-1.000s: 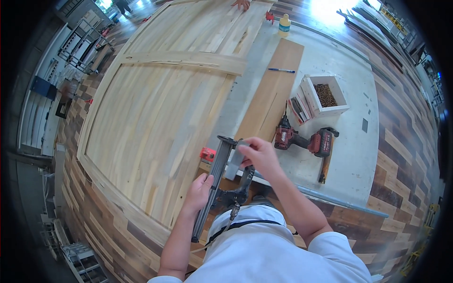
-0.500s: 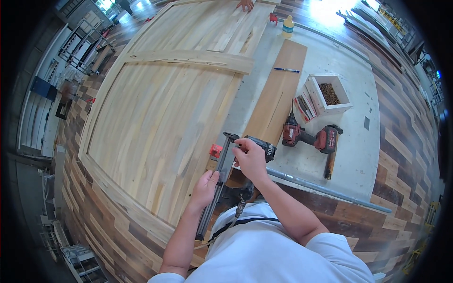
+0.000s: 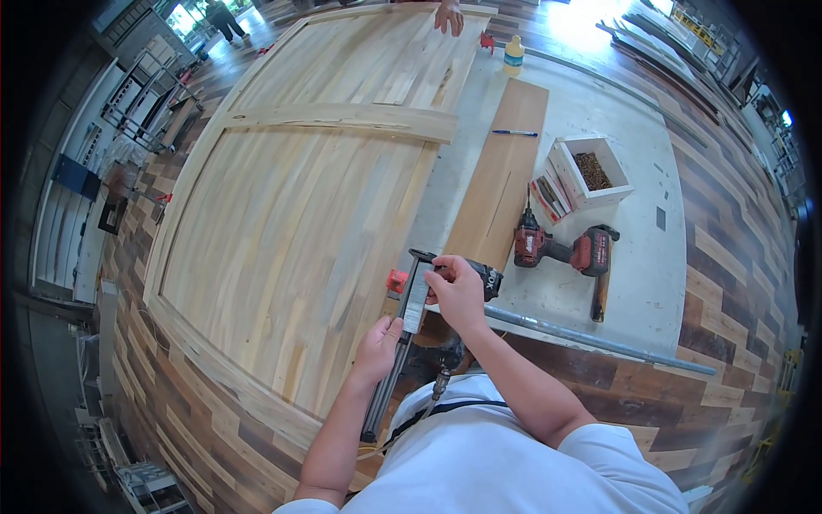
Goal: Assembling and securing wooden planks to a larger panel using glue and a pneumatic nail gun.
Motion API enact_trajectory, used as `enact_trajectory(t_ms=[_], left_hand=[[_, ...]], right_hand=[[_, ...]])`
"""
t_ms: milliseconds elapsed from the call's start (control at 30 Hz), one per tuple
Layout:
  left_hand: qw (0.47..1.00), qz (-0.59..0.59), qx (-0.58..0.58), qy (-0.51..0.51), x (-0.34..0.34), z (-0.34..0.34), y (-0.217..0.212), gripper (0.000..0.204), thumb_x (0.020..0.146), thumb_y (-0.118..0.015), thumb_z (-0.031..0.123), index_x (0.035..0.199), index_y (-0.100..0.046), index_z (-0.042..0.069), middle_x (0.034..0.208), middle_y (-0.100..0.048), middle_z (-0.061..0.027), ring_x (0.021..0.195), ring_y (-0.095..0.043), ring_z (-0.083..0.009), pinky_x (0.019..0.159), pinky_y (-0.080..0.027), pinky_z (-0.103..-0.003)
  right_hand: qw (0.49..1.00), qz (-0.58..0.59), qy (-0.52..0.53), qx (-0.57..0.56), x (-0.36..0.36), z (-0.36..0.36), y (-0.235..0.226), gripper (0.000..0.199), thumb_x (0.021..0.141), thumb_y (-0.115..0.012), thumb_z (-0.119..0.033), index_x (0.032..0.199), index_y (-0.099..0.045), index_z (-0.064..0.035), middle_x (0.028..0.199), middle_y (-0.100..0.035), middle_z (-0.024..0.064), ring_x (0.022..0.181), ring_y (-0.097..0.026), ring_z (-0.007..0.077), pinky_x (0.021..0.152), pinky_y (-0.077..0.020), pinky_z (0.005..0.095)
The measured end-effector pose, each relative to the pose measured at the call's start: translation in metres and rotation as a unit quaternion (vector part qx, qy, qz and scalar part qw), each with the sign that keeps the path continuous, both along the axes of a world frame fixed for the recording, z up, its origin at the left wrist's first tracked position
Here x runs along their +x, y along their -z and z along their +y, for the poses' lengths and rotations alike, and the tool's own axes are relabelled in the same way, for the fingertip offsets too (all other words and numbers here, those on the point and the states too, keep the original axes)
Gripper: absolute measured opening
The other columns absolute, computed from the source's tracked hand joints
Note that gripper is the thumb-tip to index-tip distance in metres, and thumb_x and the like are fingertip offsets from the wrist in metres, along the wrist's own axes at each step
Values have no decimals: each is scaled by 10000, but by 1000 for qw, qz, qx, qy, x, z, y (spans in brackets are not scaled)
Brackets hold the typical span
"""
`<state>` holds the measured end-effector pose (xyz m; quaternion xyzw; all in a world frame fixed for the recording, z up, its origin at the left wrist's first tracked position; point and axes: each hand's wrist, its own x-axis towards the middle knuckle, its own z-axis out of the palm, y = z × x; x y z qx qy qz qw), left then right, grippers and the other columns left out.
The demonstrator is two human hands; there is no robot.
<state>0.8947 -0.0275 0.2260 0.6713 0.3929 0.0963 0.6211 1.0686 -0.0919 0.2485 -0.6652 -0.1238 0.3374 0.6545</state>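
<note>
My left hand (image 3: 377,349) is closed around the long dark magazine of a black nail gun (image 3: 479,276), held tilted in front of my body. A silvery strip of fasteners (image 3: 416,301) lies in the magazine channel; whether nails or staples I cannot tell. My right hand (image 3: 461,300) pinches at the upper end of this strip, thumb and fingertips together. An air hose fitting (image 3: 442,382) joins the gun's handle near my waist. Behind the gun's nose, a red clamp part (image 3: 397,280) sits at the edge of the large wooden panel (image 3: 282,248).
A brown board (image 3: 497,184) with a pen (image 3: 515,133) lies on the white table (image 3: 655,291). Near it are a red impact driver (image 3: 548,246), a white box of screws (image 3: 618,176) and a glue bottle (image 3: 513,56). A metal pipe (image 3: 599,343) runs along the edge. Another person's hand (image 3: 449,17) rests over the panel's far end.
The silvery strip now shows in the magazine under my right fingers, where the channel looked dark before. The other person's hand has shifted slightly at the far end.
</note>
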Motion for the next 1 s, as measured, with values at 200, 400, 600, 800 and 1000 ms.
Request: enact_trajectory(t_ms=[200,400,600,800,1000], left_hand=[[1000,13,-7,10,-1,2,-6,369,1002,-472,365,901,-573,25,752,-546,-9,729,-477,-90,684,-418,-276],[1000,12,13,10,-2,2,-6,376,998,-474,366,874,-557,21,719,-529,-28,701,-473,-114,660,-415,-305],[999,25,35,14,-3,5,1,384,995,-474,367,841,-541,21,693,-525,-54,674,-479,-137,644,-413,-327],[998,49,31,12,-6,7,7,395,990,-472,375,842,-550,17,696,-549,-86,671,-511,-169,649,-426,-340],[997,65,51,8,-8,9,10,403,990,-466,380,852,-568,15,720,-583,-87,695,-544,-169,664,-440,-341]], right_hand=[[1000,-15,10,-1,-7,5,4,235,857,-652,-62,1061,-580,30,801,-640,65,623,-616,97,514,-546,239],[1000,-3,23,-10,-11,5,4,240,854,-651,-62,1066,-580,27,836,-638,70,626,-616,97,516,-548,239],[980,-192,32,-34,-22,13,21,240,835,-674,-75,1051,-608,5,840,-649,79,631,-623,103,489,-512,235],[974,-216,27,-65,-21,14,23,326,810,-692,-78,1111,-602,10,912,-657,97,681,-639,124,539,-529,245],[999,25,-8,-25,-33,6,17,464,800,-655,6,1249,-537,29,920,-621,70,771,-641,139,622,-563,258]])
